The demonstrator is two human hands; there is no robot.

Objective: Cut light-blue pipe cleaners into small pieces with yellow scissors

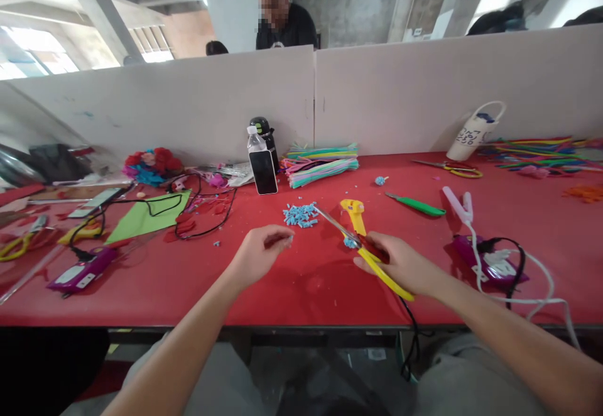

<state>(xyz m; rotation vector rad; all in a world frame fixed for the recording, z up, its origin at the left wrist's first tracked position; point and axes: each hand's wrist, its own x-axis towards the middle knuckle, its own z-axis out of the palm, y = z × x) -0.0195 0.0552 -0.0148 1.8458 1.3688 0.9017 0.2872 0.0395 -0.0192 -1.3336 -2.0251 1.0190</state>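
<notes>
Your left hand [261, 254] is on the near left side of the pile of blue pieces [300, 215], its thumb and fingers drawn narrow on a tiny pale bit [291, 239], too small to make out. Your right hand [393, 259], to the near right of the pile, holds the scissors [336, 223] around their yellow and dark red handles, the blade tips pointing at the pile's right edge. The pile itself lies loose on the red surface [301, 290]. Right of it, partly behind the scissors, you have a yellow glue gun [354, 210], with a small blue cluster [350, 242] near the scissors' pivot. Beyond the pile lies a bundle of pastel fuzzy stems [320, 168]; beyond it to the left, a phone [264, 172] stands before a clear bottle [255, 138]. Well to the pile's right lies a green-handled tool [421, 206].
</notes>
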